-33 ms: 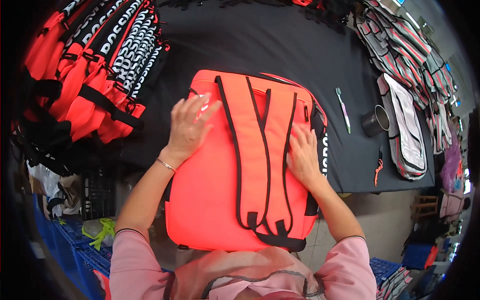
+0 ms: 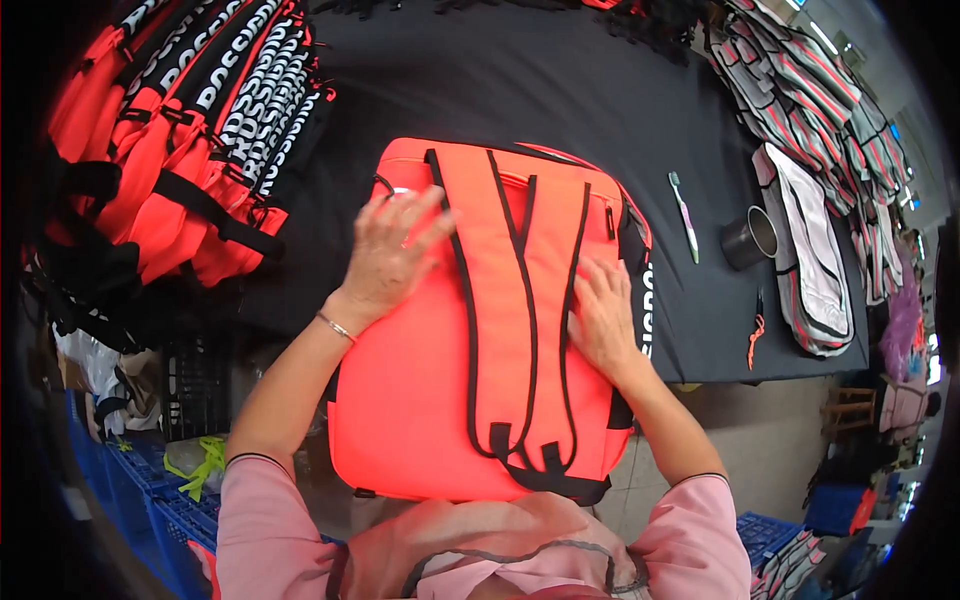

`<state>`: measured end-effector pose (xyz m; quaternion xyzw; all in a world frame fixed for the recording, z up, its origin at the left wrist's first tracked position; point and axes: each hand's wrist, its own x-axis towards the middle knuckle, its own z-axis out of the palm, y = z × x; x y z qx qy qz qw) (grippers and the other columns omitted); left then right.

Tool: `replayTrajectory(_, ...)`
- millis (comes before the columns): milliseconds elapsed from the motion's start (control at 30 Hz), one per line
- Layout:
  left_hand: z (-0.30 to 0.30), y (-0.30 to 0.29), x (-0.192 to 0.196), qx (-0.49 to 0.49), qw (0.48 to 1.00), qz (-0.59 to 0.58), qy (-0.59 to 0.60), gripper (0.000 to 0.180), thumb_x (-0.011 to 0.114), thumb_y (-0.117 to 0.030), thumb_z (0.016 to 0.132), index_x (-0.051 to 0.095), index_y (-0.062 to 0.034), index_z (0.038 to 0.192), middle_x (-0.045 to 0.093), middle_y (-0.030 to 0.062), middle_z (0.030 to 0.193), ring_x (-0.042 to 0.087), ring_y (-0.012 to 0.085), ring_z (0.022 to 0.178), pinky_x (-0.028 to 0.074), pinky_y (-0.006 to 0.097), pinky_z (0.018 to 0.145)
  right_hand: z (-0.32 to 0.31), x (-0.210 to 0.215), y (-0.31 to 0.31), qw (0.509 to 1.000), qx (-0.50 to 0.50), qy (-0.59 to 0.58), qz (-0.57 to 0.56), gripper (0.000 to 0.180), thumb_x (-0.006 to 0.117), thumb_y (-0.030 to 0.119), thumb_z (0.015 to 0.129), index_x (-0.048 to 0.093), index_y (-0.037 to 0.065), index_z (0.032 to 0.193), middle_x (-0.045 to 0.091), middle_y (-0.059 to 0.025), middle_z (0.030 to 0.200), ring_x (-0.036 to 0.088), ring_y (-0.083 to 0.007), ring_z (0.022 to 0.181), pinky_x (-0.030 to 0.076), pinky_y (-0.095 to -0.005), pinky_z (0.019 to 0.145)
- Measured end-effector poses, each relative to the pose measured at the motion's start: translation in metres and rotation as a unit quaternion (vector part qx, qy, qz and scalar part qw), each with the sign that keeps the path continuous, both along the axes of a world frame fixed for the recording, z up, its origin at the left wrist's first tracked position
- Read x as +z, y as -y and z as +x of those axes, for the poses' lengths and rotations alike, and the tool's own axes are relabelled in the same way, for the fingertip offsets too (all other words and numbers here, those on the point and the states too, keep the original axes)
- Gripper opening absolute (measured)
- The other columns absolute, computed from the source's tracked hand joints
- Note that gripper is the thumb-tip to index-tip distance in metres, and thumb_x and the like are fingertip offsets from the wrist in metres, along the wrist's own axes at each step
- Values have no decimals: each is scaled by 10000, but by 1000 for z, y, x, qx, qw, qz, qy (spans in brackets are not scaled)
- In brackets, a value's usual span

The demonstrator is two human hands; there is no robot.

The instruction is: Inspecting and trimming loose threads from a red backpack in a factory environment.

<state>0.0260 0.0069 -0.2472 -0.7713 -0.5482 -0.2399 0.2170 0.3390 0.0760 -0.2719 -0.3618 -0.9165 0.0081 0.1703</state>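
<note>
A bright orange-red backpack [image 2: 405,410] lies on its front across the black-covered table's near edge, back panel facing up. Two orange shoulder straps with black edging [image 2: 487,300] run down its middle, and black webbing [image 2: 575,485] joins them near the bottom. My left hand [image 2: 395,250] is over the panel's upper left, fingers spread, fingertips at the left strap's edge. Whether they touch the strap I cannot tell. My right hand [image 2: 603,312] rests with fingers stretched out on the panel, against the outer edge of the right strap. Neither hand grips anything.
Stacked red and black bags [image 2: 200,150] fill the left side. To the right lie a toothbrush [image 2: 685,217], a dark metal cup [image 2: 748,240], small orange-handled snips [image 2: 756,335] and a pale grey bag piece [image 2: 810,260]. Blue crates [image 2: 130,480] stand below left.
My left hand has shifted slightly right, toward the left strap. The straps have moved a little left, and my right hand has edged left with them.
</note>
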Motion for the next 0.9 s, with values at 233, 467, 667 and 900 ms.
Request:
replayTrajectory(233,77,-35,8,-221,973,39,-61,529,590,-134,846,560,-310,1343,557,-7,1335,509,178,1213,283,439,1126,-12,24,0,988,29,-129,73,329,711,62,681,612,16,992,592,-101,1081,553,-273,1114,320,-502,1080)
replayTrajectory(467,73,-104,81,-250,966,5,66,395,686,-134,760,686,-158,1154,702,58,1005,669,271,901,556,363,779,39,68,-65,923,-64,-377,-33,108,696,85,832,694,44,932,689,-106,951,659,-277,926,504,-371,849)
replayTrajectory(667,56,-220,134,85,948,58,300,911,830,-359,718,356,-127,1460,603,206,1262,586,394,1138,483,480,939,108,-1,-151,930,-263,-251,-46,235,643,137,888,689,63,1107,650,-150,1121,613,-317,1053,484,-411,914)
replayTrajectory(900,85,-193,21,-59,989,17,134,826,736,-387,800,359,-77,1467,374,248,1474,363,437,1338,324,622,1050,102,-44,-162,935,-336,-68,95,382,641,212,904,606,80,1261,501,-163,1357,423,-390,1261,343,-491,1078)
